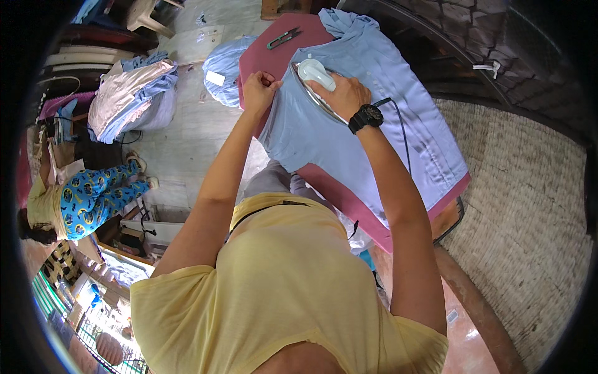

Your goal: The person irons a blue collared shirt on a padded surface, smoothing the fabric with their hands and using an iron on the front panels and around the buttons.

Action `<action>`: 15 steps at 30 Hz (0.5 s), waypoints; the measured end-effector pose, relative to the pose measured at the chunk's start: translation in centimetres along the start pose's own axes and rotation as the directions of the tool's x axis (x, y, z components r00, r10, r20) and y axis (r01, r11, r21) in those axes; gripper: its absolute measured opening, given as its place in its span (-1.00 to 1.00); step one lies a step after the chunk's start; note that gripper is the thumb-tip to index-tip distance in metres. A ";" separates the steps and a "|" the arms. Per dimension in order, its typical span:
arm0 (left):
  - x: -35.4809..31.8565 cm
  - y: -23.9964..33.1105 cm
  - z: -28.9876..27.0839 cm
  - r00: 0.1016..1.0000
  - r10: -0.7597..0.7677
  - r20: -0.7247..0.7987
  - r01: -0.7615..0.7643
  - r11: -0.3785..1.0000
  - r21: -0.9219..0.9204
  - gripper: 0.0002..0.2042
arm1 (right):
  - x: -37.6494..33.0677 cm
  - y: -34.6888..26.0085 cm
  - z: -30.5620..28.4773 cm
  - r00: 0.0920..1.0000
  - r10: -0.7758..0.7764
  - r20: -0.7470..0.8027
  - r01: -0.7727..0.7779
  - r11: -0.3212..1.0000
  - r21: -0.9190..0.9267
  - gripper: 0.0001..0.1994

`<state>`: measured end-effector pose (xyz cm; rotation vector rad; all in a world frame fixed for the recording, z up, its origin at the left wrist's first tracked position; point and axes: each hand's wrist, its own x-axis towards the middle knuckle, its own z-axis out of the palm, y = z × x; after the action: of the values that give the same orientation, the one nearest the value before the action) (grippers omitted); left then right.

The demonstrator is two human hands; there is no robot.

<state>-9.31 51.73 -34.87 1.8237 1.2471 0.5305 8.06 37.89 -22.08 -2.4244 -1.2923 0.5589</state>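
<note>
A light-blue shirt (386,124) lies spread over a maroon padded ironing board (258,53). My right hand (346,95) is wrapped round the handle of a white clothes iron (314,73), whose soleplate rests on the cloth. A dark cord (402,128) trails from behind the iron across the shirt. At the board's left edge, my left hand (258,92) is closed, thumb and finger pinching the shirt's edge; the exact grip is small in view. Green-handled thread snips (283,37) lie on the bare far part of the board.
Left of the board, a bundle of blue cloth (224,68) with a white tag sits on the floor. Further left is a heap of pink and blue garments (134,100). Another person (93,199) in patterned trousers is at the far left. A dark metal gate (492,62) stands at the right.
</note>
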 end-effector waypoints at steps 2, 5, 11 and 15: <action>0.0 -0.5 0.1 1.000 0.018 0.002 -0.018 0.999 -0.034 -0.76 | 0.3 -0.7 -0.2 1.000 0.016 -0.027 -0.017 1.000 -0.018 -0.38; -0.4 -0.7 0.3 0.996 0.089 -0.011 -0.089 0.996 -0.022 -0.75 | 0.8 -0.5 0.3 1.000 -0.017 0.004 0.017 1.000 0.005 -0.36; -3.5 0.4 -0.1 0.992 0.123 0.028 -0.126 0.960 0.251 -0.70 | 2.3 -1.2 0.3 0.996 0.061 0.058 -0.061 0.998 0.004 -0.34; -5.3 1.9 -1.0 0.983 0.021 -0.182 0.057 0.910 0.410 -0.47 | 2.0 -0.4 1.1 0.986 -0.147 0.075 0.150 0.988 -0.040 -0.35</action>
<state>-11.17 47.07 -32.14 2.1481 1.5954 0.4543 8.26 39.86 -23.19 -2.3374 -1.5165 0.5862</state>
